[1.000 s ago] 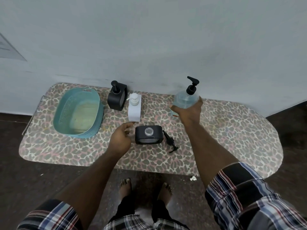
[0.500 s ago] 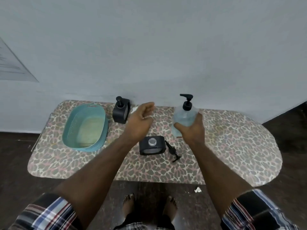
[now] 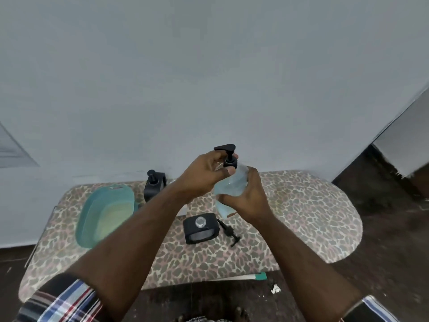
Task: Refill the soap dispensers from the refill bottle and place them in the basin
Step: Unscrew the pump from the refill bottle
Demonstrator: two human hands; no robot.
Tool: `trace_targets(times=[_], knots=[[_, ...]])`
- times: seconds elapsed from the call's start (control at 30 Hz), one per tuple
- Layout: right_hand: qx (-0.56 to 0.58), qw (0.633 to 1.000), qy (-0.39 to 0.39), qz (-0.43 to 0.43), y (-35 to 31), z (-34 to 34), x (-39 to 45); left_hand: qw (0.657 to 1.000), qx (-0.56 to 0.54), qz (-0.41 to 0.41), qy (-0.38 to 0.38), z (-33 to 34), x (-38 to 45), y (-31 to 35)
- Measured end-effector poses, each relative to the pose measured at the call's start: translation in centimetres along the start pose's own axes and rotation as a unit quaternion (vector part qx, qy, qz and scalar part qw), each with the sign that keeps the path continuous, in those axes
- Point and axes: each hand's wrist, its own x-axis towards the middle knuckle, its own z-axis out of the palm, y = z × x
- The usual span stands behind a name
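The refill bottle [image 3: 232,184], a clear bottle of pale blue liquid, is held upright above the middle of the desk [image 3: 313,217], clear of its leopard-print cover. The right hand [image 3: 246,196] wraps round the lower body of the bottle, fingers curled behind it and thumb across the front. The left hand [image 3: 204,175] reaches in from the left and pinches the black collar of the pump top [image 3: 228,156] between thumb and fingers; the pump nozzle points left above the knuckles. Whether the collar is loosened from the bottle neck cannot be told from this view. Below the two hands, a black soap dispenser [image 3: 201,227] stands on the desk with its round filler opening uncovered and facing up. Its removed black pump [image 3: 228,232] lies flat on the desk just beside the dispenser, on the right. A second black dispenser [image 3: 153,182] stands near the wall at the back of the desk with its pump fitted. A small white edge shows under the left forearm; what it belongs to is hidden. The teal basin [image 3: 92,219] sits on the left part of the desk, well apart from the open dispenser. Plaid sleeves [image 3: 62,300] cover both upper arms at the bottom of the view.
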Motion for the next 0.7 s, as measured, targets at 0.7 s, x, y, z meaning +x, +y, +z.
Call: trace_targets(times=[0.7], knots=[[-0.039, 0.997, 0.044, -0.047, -1.4, 1.1, 0.0, 0.994, -0.007, 0.024, 0.102, 0.1, -0.3, 0.5]])
